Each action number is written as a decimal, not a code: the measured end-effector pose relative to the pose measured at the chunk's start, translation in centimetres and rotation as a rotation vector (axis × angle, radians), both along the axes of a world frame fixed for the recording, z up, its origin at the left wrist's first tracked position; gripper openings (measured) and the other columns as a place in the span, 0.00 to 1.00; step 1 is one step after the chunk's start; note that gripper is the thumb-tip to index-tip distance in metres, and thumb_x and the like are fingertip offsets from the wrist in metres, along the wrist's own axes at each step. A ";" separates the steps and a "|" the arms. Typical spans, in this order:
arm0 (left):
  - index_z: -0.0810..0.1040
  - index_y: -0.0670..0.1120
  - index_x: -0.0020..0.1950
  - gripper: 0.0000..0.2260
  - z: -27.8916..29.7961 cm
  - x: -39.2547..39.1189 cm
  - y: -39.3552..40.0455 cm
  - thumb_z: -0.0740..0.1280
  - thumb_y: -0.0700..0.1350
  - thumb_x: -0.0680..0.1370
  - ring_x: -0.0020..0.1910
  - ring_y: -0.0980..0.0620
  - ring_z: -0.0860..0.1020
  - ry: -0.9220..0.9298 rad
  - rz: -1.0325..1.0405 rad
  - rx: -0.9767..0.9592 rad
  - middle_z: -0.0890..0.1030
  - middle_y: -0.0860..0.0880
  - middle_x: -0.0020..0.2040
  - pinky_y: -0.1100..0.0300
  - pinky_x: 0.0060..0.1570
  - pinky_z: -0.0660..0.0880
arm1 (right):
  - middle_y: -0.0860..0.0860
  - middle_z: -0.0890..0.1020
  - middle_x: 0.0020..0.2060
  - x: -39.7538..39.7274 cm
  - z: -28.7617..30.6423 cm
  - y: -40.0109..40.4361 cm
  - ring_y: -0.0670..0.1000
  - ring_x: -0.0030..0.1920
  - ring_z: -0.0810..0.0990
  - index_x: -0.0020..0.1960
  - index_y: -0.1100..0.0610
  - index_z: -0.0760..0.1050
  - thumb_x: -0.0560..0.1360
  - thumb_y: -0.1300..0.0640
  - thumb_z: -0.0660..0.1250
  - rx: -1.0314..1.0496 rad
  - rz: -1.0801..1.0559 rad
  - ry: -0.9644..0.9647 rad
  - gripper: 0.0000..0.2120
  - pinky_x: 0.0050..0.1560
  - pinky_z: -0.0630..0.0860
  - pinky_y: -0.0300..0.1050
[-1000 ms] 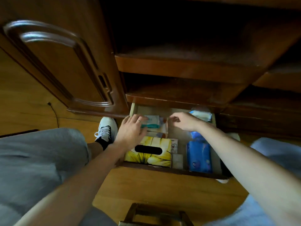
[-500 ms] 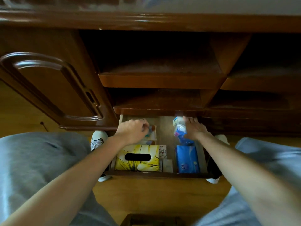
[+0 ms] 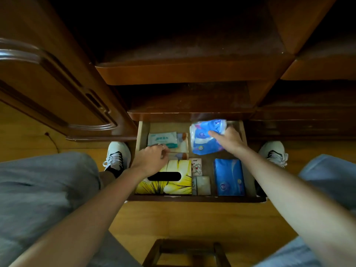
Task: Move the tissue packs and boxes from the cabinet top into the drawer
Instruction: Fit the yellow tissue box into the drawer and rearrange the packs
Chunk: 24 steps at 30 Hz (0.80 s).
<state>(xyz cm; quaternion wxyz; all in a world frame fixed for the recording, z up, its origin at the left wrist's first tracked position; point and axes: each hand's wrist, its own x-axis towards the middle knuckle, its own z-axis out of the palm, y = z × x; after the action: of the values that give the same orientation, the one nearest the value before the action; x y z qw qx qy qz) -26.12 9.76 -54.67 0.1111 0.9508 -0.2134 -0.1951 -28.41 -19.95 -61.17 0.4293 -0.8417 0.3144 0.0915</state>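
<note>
Blue pack (image 3: 207, 137) now flatter (blurred)

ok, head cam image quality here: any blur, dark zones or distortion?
Head view: the blue tissue pack in the right hand is motion-smeared; the yellow tissue box and the left hand are sharp. The upper shelves are nearly black, while the drawer is lit. Wide-angle bowing curves the cabinet door at the left edge.
</note>
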 end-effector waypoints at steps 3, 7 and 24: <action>0.78 0.57 0.61 0.10 -0.3 -0.1 0.0 0.62 0.53 0.81 0.52 0.53 0.82 -0.002 -0.008 -0.004 0.83 0.56 0.55 0.59 0.41 0.74 | 0.59 0.80 0.60 0.1 -0.9 0.3 0.59 0.55 0.83 0.69 0.57 0.62 0.75 0.44 0.75 0.040 -0.041 0.117 0.33 0.53 0.82 0.53; 0.78 0.57 0.60 0.10 -0.5 -0.3 0.2 0.62 0.53 0.81 0.51 0.53 0.82 0.035 0.013 -0.012 0.83 0.57 0.53 0.58 0.44 0.78 | 0.64 0.68 0.71 0.1 -2.9 0.8 0.63 0.62 0.77 0.79 0.59 0.48 0.76 0.51 0.74 -0.300 0.032 0.145 0.44 0.54 0.78 0.55; 0.75 0.54 0.69 0.18 -2.6 -0.9 2.4 0.65 0.54 0.79 0.65 0.50 0.75 0.061 -0.065 0.068 0.76 0.52 0.67 0.53 0.53 0.76 | 0.55 0.72 0.71 2.8 -6.5 -0.7 0.58 0.69 0.72 0.79 0.47 0.56 0.85 0.47 0.53 -0.628 0.887 0.172 0.23 0.66 0.71 0.59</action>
<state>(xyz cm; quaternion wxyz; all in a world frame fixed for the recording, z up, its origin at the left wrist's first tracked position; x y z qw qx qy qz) -27.04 12.16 -57.25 0.0787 0.9403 -0.2339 -0.2346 -25.64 -20.69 -67.62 0.0506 -0.9706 -0.0243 0.2341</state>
